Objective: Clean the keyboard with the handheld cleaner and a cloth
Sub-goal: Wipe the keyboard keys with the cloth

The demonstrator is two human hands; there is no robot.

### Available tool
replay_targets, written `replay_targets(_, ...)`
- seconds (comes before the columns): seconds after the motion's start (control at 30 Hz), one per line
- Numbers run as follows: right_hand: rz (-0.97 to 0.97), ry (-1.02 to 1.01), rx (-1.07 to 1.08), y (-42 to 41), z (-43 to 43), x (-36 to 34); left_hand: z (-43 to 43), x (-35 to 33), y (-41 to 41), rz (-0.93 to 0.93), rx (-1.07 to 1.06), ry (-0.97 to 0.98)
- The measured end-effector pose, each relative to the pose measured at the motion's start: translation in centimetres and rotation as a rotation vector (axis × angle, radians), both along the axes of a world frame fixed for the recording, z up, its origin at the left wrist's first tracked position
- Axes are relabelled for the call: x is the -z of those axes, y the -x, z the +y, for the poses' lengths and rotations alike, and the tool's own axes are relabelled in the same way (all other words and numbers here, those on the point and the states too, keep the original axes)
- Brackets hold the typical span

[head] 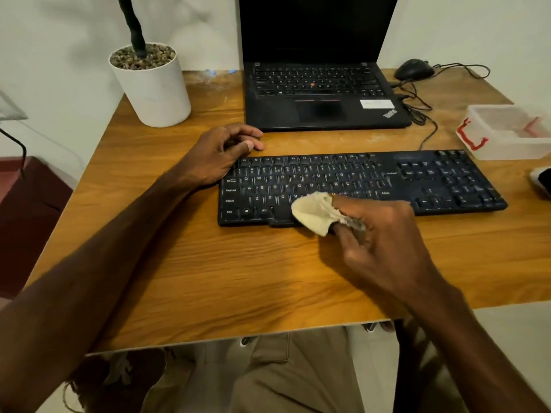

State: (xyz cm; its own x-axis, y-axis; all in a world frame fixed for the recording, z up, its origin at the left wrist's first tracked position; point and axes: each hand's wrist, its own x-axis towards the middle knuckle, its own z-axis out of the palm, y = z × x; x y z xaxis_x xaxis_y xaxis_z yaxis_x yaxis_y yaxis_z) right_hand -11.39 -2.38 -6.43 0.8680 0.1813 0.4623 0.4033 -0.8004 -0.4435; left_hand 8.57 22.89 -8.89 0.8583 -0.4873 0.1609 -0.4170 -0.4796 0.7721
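The black keyboard (357,186) lies across the wooden worktop (208,278), set back from the near edge with a broad bare strip in front. The right hand (384,242) has its fingers clamped on a bunched pale cloth (314,213) pressed at the keyboard's front edge, over the bottom key row. The left hand (220,153) rests at the keyboard's far-left corner, fingers loosely curled, gripping nothing. Behind stand a laptop (322,93) and a white plant pot (152,84); a clear plastic box (507,132) sits near the right edge.
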Motion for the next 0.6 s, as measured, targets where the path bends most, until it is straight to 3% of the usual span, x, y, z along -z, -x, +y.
replay_targets(0.13, 0.007, -0.104, 0.060, -2.0, 0.2, 1.2, -0.5, -0.2, 0.8, -0.026, -0.016, 0.012)
replay_targets(0.33, 0.002, -0.125, 0.071, -2.0, 0.4, 2.7, -1.8, -2.1, 3.1, -0.200, 0.077, -0.124)
replay_targets(0.5, 0.036, -0.116, 0.056, -2.0, 0.4, 2.4, -5.4, -2.9, 6.7, -0.310, 0.263, -0.605)
replay_targets(0.6, 0.040, -0.123, 0.062, -2.1, 0.3, 2.0, -5.9, -2.2, 7.1, -0.311, 0.215, -0.687)
